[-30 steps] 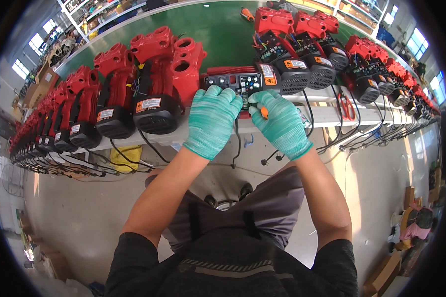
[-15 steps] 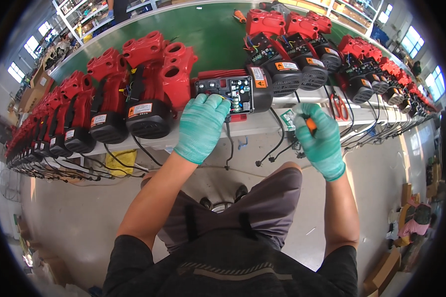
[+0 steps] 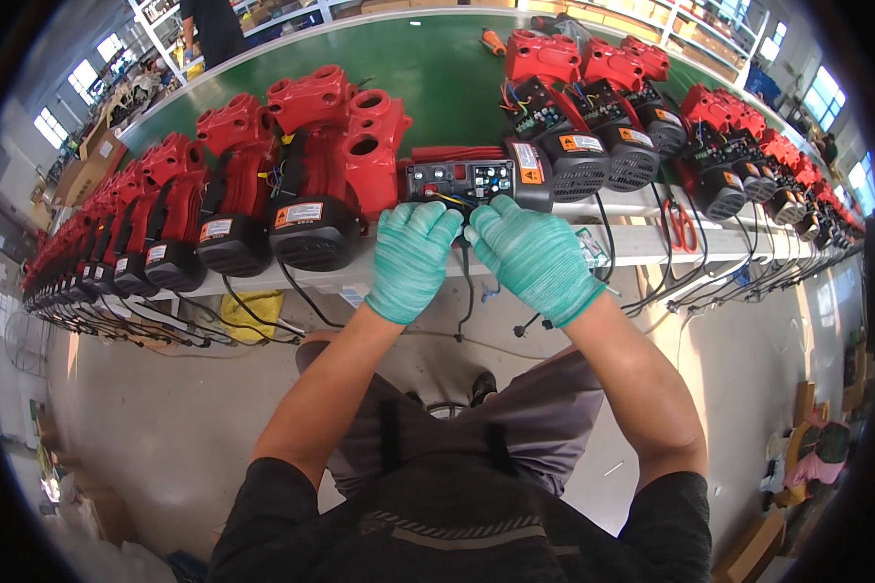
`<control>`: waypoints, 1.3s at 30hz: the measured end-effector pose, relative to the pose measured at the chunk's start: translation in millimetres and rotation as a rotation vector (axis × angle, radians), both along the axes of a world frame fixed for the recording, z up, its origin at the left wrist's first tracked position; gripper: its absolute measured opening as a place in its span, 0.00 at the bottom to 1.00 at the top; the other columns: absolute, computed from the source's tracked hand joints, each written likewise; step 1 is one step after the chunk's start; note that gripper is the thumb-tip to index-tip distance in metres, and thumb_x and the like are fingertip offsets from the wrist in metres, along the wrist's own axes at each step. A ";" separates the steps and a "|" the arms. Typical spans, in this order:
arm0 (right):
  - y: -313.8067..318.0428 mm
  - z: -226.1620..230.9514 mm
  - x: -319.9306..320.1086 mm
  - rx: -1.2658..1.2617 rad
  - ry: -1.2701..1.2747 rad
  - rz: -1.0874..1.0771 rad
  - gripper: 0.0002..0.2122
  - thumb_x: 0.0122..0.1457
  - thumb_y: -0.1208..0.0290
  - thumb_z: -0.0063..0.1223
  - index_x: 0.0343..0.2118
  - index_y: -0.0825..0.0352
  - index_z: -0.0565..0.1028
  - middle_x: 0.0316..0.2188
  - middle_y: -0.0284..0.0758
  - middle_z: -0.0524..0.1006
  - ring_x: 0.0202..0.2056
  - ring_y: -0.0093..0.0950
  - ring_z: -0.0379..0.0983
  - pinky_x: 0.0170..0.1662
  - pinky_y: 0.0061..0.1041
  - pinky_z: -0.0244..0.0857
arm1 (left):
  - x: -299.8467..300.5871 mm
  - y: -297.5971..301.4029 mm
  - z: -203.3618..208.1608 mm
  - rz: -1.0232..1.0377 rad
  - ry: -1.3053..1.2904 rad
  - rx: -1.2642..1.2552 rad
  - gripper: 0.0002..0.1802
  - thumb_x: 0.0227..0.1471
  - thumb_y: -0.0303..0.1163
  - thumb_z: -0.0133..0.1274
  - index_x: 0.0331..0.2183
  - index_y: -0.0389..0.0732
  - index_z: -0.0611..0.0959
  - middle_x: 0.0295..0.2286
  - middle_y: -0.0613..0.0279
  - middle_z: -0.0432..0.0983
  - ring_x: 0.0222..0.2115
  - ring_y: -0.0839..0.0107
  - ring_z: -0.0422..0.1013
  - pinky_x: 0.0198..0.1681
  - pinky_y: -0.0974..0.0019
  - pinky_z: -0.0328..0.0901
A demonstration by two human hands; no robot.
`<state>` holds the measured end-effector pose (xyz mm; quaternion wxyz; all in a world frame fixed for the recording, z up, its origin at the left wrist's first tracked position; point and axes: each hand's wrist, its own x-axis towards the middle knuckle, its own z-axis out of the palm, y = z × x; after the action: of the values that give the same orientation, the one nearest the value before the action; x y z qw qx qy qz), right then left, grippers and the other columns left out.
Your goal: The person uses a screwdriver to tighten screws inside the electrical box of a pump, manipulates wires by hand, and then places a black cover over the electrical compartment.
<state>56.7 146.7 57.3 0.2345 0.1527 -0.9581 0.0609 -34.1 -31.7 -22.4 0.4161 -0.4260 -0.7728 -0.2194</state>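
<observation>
Directly in front of me lies a red and black motor unit (image 3: 532, 167), its control box (image 3: 437, 178) uncovered. A circuit board with small parts shows inside, and thin coloured wires (image 3: 447, 198) run toward the box's near edge. My left hand (image 3: 416, 260), in a green glove, has its fingers bent together at that edge. My right hand (image 3: 538, 260), gloved alike, meets it from the right with fingertips pinched by the wires. What either pinch holds is hidden by the fingers. A black cable (image 3: 466, 291) hangs below, between the hands.
Red and black motor units (image 3: 311, 219) stand in a row to the left; others with exposed boards (image 3: 546, 126) line the right. Red-handled pliers (image 3: 682, 228) and a green-white packet (image 3: 593, 251) lie near the bench edge. An orange-handled tool (image 3: 493, 42) lies far back. Cables dangle along the front.
My right hand has moved left from beside the bench edge to the control box, next to my left hand. The orange thing seen in it before no longer shows. The view has shifted slightly.
</observation>
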 end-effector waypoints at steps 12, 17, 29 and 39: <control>24.6 27.4 43.9 -0.813 -0.077 -0.029 0.06 0.60 0.77 0.55 0.39 0.68 0.76 0.25 0.40 0.77 0.26 0.32 0.75 0.32 0.32 0.70 | -4.1 -6.5 -7.3 -0.010 0.015 0.085 0.21 0.43 0.28 0.67 0.42 0.50 0.83 0.41 0.65 0.74 0.40 0.58 0.71 0.43 0.52 0.63; 137.2 63.3 105.8 -0.787 0.195 0.009 0.18 0.60 0.89 0.46 0.51 0.65 0.66 0.46 0.36 0.73 0.41 0.23 0.71 0.42 0.26 0.70 | -1.4 6.3 -6.4 -0.061 -0.017 0.123 0.19 0.43 0.27 0.67 0.41 0.49 0.83 0.40 0.65 0.74 0.40 0.59 0.71 0.43 0.53 0.64; 200.7 -52.2 94.2 -0.528 0.427 -0.290 0.12 0.61 0.86 0.57 0.45 0.69 0.68 0.47 0.44 0.78 0.48 0.38 0.78 0.53 0.32 0.72 | 4.3 -1.5 -7.5 -0.035 -0.066 0.078 0.21 0.41 0.25 0.67 0.41 0.48 0.83 0.40 0.61 0.74 0.39 0.56 0.71 0.44 0.51 0.64; 213.9 -93.8 46.6 -0.386 0.073 -0.313 0.17 0.56 0.89 0.47 0.49 0.70 0.71 0.57 0.47 0.69 0.54 0.46 0.71 0.58 0.35 0.66 | 5.9 -3.6 -0.3 -0.075 -0.131 0.059 0.23 0.40 0.24 0.67 0.43 0.46 0.83 0.40 0.59 0.73 0.37 0.55 0.71 0.41 0.50 0.65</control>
<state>103.2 360.6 -36.5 0.3003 -0.0431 -0.9316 0.2002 -28.1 -35.2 -22.7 0.3686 -0.4268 -0.7750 -0.2851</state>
